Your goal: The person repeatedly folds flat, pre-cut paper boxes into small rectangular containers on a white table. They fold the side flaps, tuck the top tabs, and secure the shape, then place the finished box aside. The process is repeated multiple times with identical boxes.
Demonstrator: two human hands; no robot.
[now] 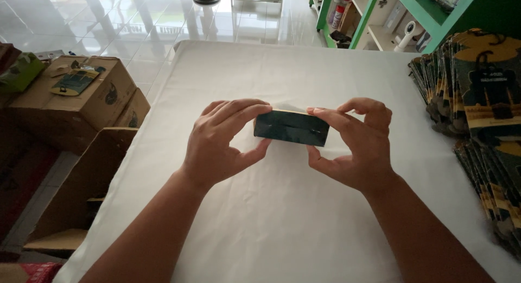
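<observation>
A small dark green folded carton (291, 128) with a tan upper edge is held just above a table covered in white cloth (282, 218). My left hand (222, 142) pinches its left end between fingers and thumb. My right hand (353, 142) grips its right end the same way. The carton's dark side faces me, seen roughly end to end between both hands.
Stacks of flat dark green and tan printed cartons (477, 98) lie along the table's right edge. Brown cardboard boxes (81, 98) stand on the floor to the left, one open (92, 185). Green shelving (380, 17) stands at the back right, over a glossy tiled floor (135, 17).
</observation>
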